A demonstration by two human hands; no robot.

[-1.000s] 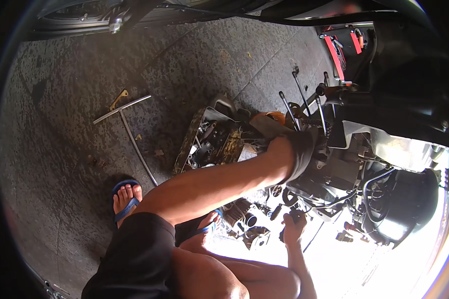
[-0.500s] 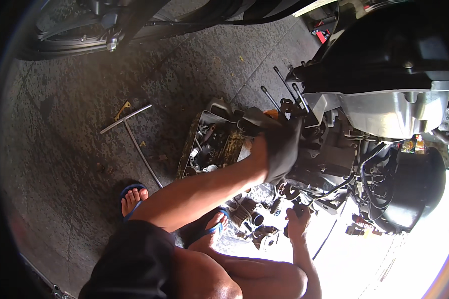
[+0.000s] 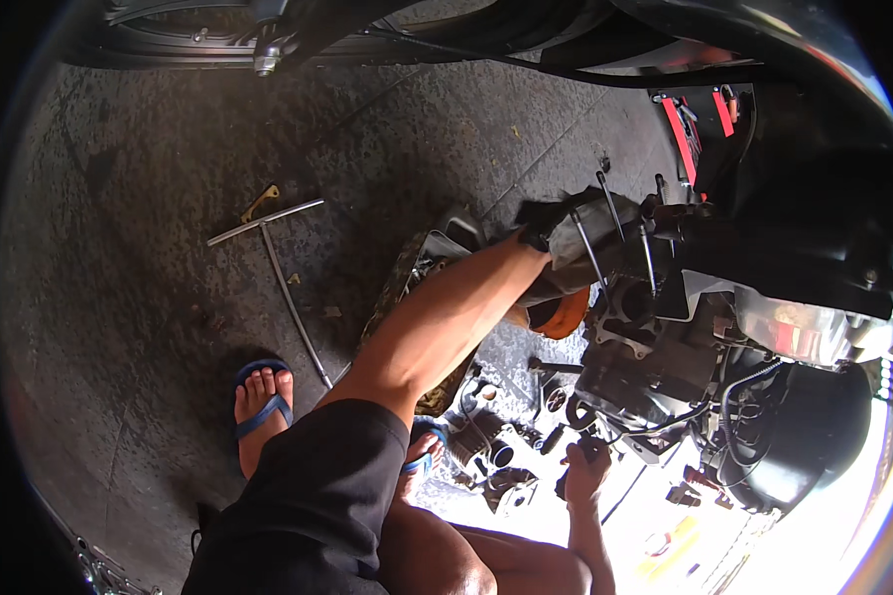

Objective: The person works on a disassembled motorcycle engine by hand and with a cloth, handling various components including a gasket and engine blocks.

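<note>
My left arm reaches across to the engine block (image 3: 655, 372). At its end a dark grey rag (image 3: 580, 230) covers most of my left hand (image 3: 549, 241), whose fingers are hidden; the hand appears closed on the rag. The rag lies against the upright metal studs (image 3: 587, 250) beside the gasket face (image 3: 623, 319). Low at the engine's near side, my right hand (image 3: 587, 471) is closed around something dark, too shadowed to name. A black hose (image 3: 665, 424) runs close by it.
An orange-lined bowl (image 3: 563, 315) sits below the rag. Loose engine parts (image 3: 501, 451) lie near my foot, by a grimy parts tray (image 3: 392, 288). A T-handle wrench (image 3: 286, 288) and yellowish bracket (image 3: 260, 203) rest leftward. Red tool trays (image 3: 680, 139) stand at the back.
My left hand and the rag have moved up and away from the engine's side to the studs, uncovering the gasket face and orange bowl. My right hand stays low by the engine. The view has shifted.
</note>
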